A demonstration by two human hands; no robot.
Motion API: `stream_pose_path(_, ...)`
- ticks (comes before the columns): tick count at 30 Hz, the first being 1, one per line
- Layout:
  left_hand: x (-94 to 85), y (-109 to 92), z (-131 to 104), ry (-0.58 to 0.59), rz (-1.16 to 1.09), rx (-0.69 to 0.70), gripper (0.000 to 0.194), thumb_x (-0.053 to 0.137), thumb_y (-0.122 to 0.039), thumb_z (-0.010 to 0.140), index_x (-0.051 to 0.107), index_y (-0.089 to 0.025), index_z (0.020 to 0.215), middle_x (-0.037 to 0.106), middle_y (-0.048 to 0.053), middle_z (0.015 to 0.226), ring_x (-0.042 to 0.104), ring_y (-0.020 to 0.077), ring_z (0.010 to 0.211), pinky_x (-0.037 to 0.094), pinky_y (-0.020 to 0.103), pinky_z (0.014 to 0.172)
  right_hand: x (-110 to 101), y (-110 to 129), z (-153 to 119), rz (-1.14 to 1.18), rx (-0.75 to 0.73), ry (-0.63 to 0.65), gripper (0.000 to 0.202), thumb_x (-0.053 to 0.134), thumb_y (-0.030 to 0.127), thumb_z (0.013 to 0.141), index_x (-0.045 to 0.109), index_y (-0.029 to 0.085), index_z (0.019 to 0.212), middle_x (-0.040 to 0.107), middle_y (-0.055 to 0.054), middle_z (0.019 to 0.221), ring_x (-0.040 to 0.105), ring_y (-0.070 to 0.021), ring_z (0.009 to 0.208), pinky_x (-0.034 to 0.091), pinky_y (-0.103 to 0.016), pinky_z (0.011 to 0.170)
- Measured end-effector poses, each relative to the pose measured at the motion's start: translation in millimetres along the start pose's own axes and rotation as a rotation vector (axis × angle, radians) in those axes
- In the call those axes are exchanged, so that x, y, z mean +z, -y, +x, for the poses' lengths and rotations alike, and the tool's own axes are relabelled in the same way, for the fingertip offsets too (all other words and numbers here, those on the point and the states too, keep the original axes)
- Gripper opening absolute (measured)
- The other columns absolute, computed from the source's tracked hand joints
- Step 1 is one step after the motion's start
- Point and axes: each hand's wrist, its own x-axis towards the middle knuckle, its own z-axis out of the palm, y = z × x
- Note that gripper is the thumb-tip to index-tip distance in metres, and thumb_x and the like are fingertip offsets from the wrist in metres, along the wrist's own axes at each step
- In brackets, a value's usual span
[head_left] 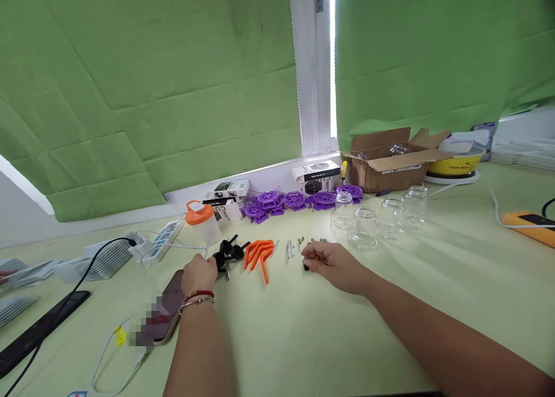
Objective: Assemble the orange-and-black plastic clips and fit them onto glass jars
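My left hand [199, 275] is closed at the cluster of black knob-like parts with metal rods [237, 252]. A thin metal rod [207, 249] sticks up from its fingers, and the grip itself is partly hidden. My right hand [327, 258] is pinched, with a small black piece [306, 266] showing under its fingertips. Between the hands lie several orange bent handles [260, 252] and some slim metal pins [289, 249]. Small brass-coloured and metal bits [300, 241] lie just beyond my right hand.
Purple plastic frames [295, 200] and printed boxes [316, 177] line the window side. Clear jars [364, 229] stand right, before an open carton [390, 163]. An orange-lidded bottle [203, 226], power strip [162, 238] and phone [167, 313] are at left.
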Motion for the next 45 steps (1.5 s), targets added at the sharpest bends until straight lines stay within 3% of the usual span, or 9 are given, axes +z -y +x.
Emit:
stream_pose_path(6,7.8,-1,2,0.040,0.027,0.032,0.041,0.036,-0.042,0.083,0.064,-0.015,0.094,0.066,0.022,0.103,0.063,0.0382,0.095,0.048,0.045,0.071,-31,-22,-19,0.080,0.123,-0.083,0.023,0.059,0.037,0.079,0.059,0.018,0.093,0.058,-0.001,0.076,0.055,-0.0140,0.070,0.046,-0.029,0.067)
stream_pose_path(12,5.2,-6,-6,-0.010,0.051,0.036,0.045,0.037,-0.049,0.083,0.065,-0.015,0.093,0.066,0.022,0.101,0.061,0.0390,0.093,0.048,0.048,0.069,-42,-33,-19,0.018,0.158,-0.130,0.021,0.058,0.036,0.078,0.059,0.018,0.089,0.058,-0.001,0.073,0.054,-0.0133,0.065,0.045,-0.028,0.064)
stream_pose_path(17,-5.4,-23,-28,-0.242,0.074,0.077,0.053,0.035,-0.052,0.085,0.060,-0.010,0.107,0.057,0.024,0.114,0.047,0.0397,0.112,0.044,0.047,0.079,-41,-41,-15,-0.080,0.117,-0.115,0.021,0.055,0.037,0.080,0.060,0.019,0.088,0.057,0.000,0.071,0.053,-0.0139,0.065,0.043,-0.028,0.061)
stream_pose_path(19,-6.8,-34,-42,-0.479,0.024,0.280,0.046,0.036,-0.048,0.087,0.060,-0.011,0.104,0.058,0.020,0.111,0.048,0.0344,0.109,0.042,0.041,0.079,-38,-42,-15,-0.085,0.109,-0.113,0.021,0.054,0.037,0.081,0.060,0.019,0.088,0.057,-0.001,0.072,0.052,-0.0136,0.064,0.042,-0.027,0.060)
stream_pose_path(20,-6.2,-41,-49,-0.500,-0.012,0.395,0.042,0.037,-0.046,0.087,0.060,-0.013,0.100,0.060,0.017,0.106,0.050,0.0313,0.104,0.042,0.038,0.079,-36,-41,-16,-0.085,0.107,-0.105,0.021,0.053,0.037,0.081,0.060,0.019,0.088,0.056,0.000,0.072,0.051,-0.0132,0.064,0.041,-0.027,0.060)
stream_pose_path(25,9.4,-64,-75,-0.052,-0.123,0.654,0.038,0.039,-0.046,0.086,0.055,-0.020,0.064,0.060,0.003,0.064,0.052,0.0175,0.060,0.030,0.027,0.053,-23,-37,-21,-0.121,0.108,0.083,0.020,0.054,0.037,0.081,0.062,0.018,0.086,0.054,0.000,0.071,0.046,-0.0122,0.063,0.038,-0.025,0.058)
stream_pose_path(30,26.7,-62,-71,0.257,-0.240,0.740,0.033,0.052,-0.042,0.078,0.047,-0.020,0.054,0.051,-0.001,0.051,0.043,0.0140,0.050,0.027,0.026,0.050,-21,-42,-19,-0.144,0.105,0.195,0.021,0.058,0.037,0.079,0.062,0.018,0.088,0.052,0.000,0.071,0.046,-0.0121,0.064,0.039,-0.025,0.060)
stream_pose_path(38,25.0,-58,-66,0.336,-0.390,0.761,0.033,0.055,-0.041,0.076,0.045,-0.021,0.052,0.046,-0.003,0.051,0.041,0.0132,0.049,0.032,0.026,0.050,-28,-41,-19,-0.058,0.138,0.213,0.025,0.059,0.039,0.078,0.062,0.018,0.091,0.052,-0.001,0.073,0.047,-0.0138,0.068,0.040,-0.026,0.064)
stream_pose_path(45,21.8,-53,-56,0.154,-0.470,0.638,0.032,0.056,-0.043,0.076,0.048,-0.020,0.054,0.048,-0.002,0.052,0.045,0.0137,0.051,0.034,0.027,0.050,-28,-43,-18,-0.049,0.146,0.214,0.028,0.060,0.042,0.076,0.063,0.019,0.091,0.053,-0.001,0.074,0.048,-0.0145,0.068,0.041,-0.027,0.065)
